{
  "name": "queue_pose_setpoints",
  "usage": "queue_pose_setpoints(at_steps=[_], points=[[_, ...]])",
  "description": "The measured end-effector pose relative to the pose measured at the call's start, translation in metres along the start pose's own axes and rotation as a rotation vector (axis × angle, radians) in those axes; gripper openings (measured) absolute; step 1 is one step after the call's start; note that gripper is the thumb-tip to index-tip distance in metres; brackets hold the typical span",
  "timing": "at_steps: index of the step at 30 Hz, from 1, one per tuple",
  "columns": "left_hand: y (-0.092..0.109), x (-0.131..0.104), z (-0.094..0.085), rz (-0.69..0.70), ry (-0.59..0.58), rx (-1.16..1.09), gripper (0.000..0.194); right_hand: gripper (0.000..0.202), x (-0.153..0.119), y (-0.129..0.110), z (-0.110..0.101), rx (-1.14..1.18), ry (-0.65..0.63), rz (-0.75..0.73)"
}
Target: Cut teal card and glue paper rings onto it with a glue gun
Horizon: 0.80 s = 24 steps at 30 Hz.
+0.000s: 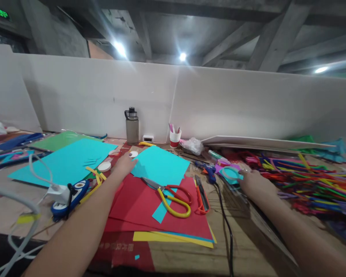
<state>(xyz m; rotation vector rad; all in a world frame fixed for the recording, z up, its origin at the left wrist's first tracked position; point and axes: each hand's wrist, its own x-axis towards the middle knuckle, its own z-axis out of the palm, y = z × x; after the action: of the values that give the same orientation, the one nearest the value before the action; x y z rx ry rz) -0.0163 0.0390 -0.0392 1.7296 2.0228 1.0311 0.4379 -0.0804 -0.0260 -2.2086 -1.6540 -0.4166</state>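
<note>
Cluttered tabletop (248, 246): scissors (162, 188) lie between left hand (126, 165) and right hand (256, 183), opening and grip unclear.

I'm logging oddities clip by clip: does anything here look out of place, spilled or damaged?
Mostly just clutter. A small turquoise scrap lies alone in front of the stacked sheets, like a stray offcut. At right, the colored strips sprawl in a loose tangle rather than a neat bundle. I see no clear spill or damage.

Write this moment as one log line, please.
left hand: at left edge of middle blue sheet | right hand: near pale ring | scissors: across that sheet and red paper
</note>
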Motion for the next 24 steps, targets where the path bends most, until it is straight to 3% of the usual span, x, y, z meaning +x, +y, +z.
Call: queue_pose_setpoints(at_steps=[2, 5, 8, 12, 18, 21, 24], points=[[0.002, -0.004, 0.005, 0.046, -0.057, 0.155, 0.046, 0.027, -0.006, -0.019, -0.013, -0.035, -0.006, -0.033], [0.004, -0.009, 0.009, 0.119, -0.109, 0.398, 0.052, 0.030, -0.022, -0.066, -0.030, 0.092, -0.009, -0.285], [0.004, -0.009, 0.011, 0.128, -0.116, 0.457, 0.057, 0.029, -0.046, -0.121, -0.038, 0.402, -0.240, -0.538], [0.001, -0.002, 0.009, 0.101, -0.074, 0.323, 0.058, 0.033, -0.074, -0.170, -0.029, 0.400, -0.423, -0.633], [-0.006, 0.007, -0.004, -0.097, -0.028, -0.491, 0.038, 0.035, -0.080, -0.184, -0.006, 0.378, -0.379, -0.647], [-0.007, 0.009, -0.010, -0.168, -0.073, -0.615, 0.034, 0.037, -0.074, -0.181, -0.007, 0.468, -0.370, -0.610], [-0.003, 0.011, -0.017, -0.218, -0.140, -0.746, 0.031, 0.031, -0.062, -0.176, -0.018, 0.639, -0.321, -0.459]])
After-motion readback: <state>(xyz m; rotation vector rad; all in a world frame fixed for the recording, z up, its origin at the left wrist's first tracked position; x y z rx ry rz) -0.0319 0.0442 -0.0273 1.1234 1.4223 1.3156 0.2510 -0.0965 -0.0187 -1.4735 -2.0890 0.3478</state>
